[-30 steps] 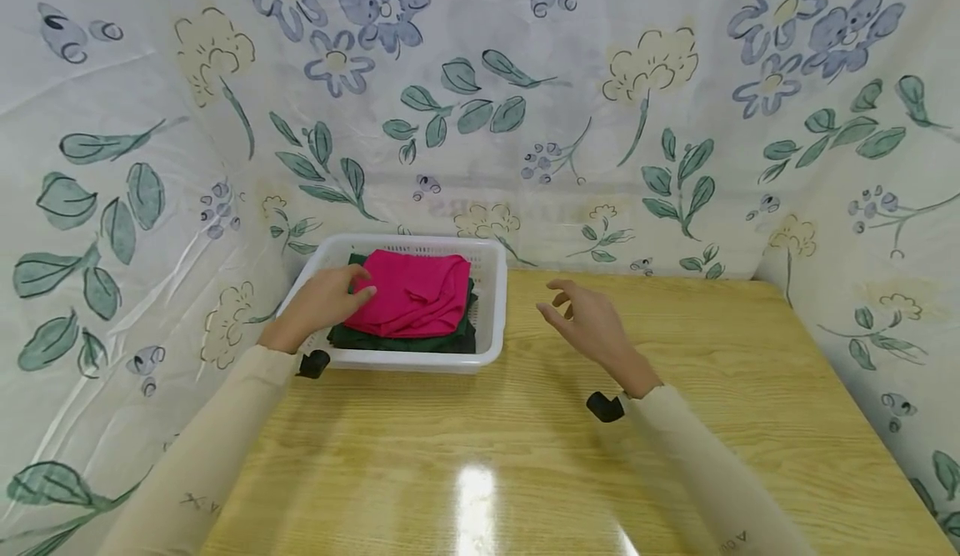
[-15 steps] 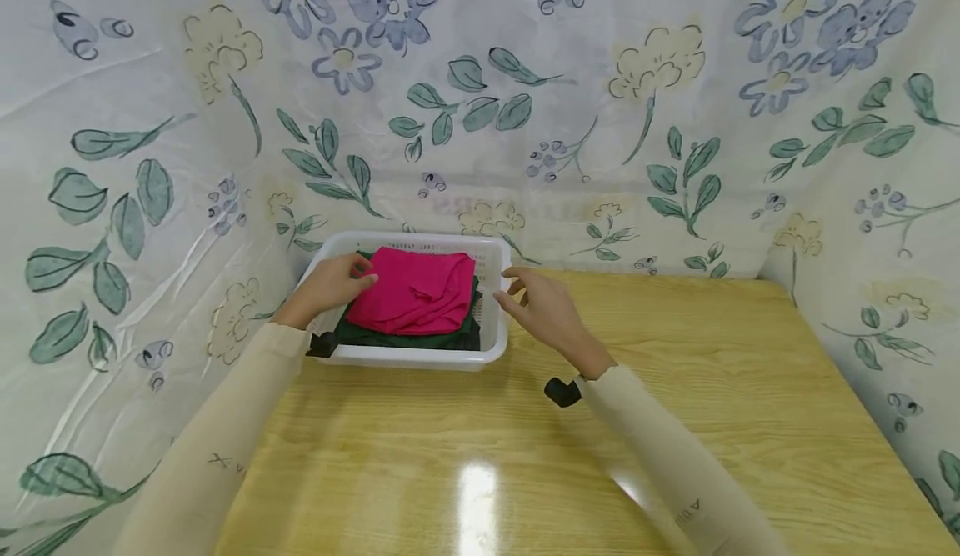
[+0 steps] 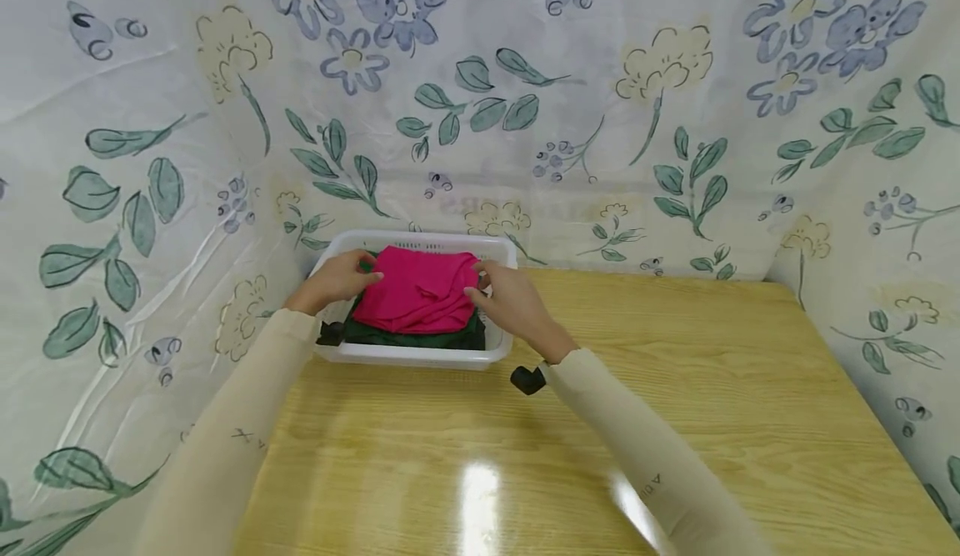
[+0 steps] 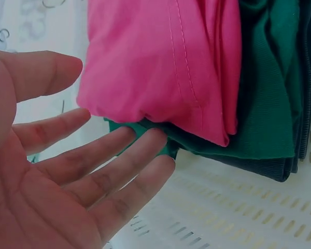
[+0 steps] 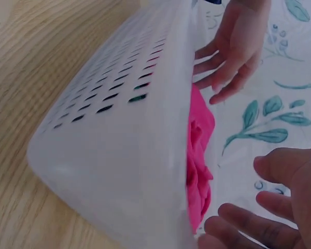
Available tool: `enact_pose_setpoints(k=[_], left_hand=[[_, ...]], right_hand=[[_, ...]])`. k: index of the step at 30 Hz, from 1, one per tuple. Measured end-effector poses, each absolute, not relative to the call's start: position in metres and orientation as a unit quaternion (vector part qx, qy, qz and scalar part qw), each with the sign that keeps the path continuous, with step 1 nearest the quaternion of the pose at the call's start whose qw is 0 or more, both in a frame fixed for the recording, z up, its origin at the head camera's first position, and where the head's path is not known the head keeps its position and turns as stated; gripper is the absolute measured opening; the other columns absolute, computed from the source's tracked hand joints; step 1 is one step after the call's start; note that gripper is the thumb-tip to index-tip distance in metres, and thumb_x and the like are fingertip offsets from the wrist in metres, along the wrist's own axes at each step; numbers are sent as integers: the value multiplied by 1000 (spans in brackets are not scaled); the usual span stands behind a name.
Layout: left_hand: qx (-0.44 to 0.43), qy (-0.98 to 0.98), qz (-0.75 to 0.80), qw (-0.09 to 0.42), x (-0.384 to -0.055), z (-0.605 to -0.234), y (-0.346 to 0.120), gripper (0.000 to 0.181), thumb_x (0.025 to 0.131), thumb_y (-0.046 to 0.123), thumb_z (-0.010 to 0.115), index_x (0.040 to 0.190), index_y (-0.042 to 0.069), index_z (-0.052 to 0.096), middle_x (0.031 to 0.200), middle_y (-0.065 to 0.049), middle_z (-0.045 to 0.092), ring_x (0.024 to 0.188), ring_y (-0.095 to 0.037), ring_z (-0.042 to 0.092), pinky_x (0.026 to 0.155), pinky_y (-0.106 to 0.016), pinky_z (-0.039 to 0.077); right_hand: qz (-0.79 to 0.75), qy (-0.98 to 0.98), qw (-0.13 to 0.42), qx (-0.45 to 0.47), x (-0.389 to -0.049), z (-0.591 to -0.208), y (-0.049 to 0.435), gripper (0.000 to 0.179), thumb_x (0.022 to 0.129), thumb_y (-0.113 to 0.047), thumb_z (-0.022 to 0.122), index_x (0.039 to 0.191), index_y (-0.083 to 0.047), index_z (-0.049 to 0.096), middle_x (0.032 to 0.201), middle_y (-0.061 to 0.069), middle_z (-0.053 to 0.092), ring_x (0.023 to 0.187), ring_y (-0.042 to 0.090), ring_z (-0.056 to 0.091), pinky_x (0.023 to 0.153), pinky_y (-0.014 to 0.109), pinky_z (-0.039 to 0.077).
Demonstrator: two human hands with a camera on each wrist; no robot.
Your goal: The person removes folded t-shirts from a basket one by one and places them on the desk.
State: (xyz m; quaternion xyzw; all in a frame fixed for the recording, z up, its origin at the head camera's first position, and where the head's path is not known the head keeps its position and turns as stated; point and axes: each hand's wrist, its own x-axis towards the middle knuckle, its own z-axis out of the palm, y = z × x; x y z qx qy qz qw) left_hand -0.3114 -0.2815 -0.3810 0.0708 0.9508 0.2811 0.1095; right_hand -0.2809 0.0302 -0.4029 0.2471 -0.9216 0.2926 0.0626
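I watched remotely | left hand spread wide beside pink cloth | right hand loosely wide near its other edge | green cloth lay beneath (white basket around both)

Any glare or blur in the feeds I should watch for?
Head: two bright glare patches on the wood-grain table, near the frame's bottom; left wrist: stitching on the pink cloth reads clearly; right wrist: hazy and soft, the white basket low in contrast.
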Motion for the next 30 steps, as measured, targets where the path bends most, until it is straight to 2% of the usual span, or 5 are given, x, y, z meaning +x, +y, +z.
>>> enact_pose_setpoints(k=[4, 10, 15, 27, 30], left_hand=[[58, 948, 288, 123, -312, -384, -286, 55, 107, 26, 54, 147, -8, 41, 111, -21, 63, 86, -34, 62, 70, -37, 51], [50, 940, 308, 137, -315, -391, -290, 59, 107, 24, 55, 152, -9, 34, 105, -21, 59, 91, -35, 61, 79, -43, 55], [56, 930, 332, 146, -318, -394, -293, 59, 105, 17, 58, 152, -8, 32, 102, -20, 57, 85, -31, 60, 79, -45, 58], [62, 910, 374, 168, -317, -384, -288, 68, 103, 10, 61, 157, -7, 23, 132, -32, 51, 96, -32, 66, 84, -48, 58], [52, 912, 370, 171, -317, -384, -288, 68, 103, 14, 62, 154, -13, 24, 123, -28, 55, 96, -30, 64, 87, -47, 57]], right_hand=[[283, -929, 36, 235, -286, -402, 16, 49, 101, -29, 68, 140, -1, 57, 103, 10, 71, 83, 20, 65, 73, 32, 55], [282, -940, -8, 191, -293, -405, 2, 55, 101, -32, 68, 144, -2, 53, 129, 16, 66, 114, 29, 63, 97, 41, 53], [284, -943, -36, 169, -299, -408, -4, 60, 100, -34, 69, 147, -1, 48, 137, 17, 62, 120, 30, 62, 101, 41, 51], [363, -917, -76, 147, -316, -411, -10, 68, 94, -24, 77, 148, -2, 42, 138, 19, 59, 123, 33, 57, 101, 42, 50], [407, -901, -80, 130, -316, -412, -11, 72, 91, -20, 79, 149, -3, 40, 139, 20, 58, 125, 34, 56, 102, 43, 49]])
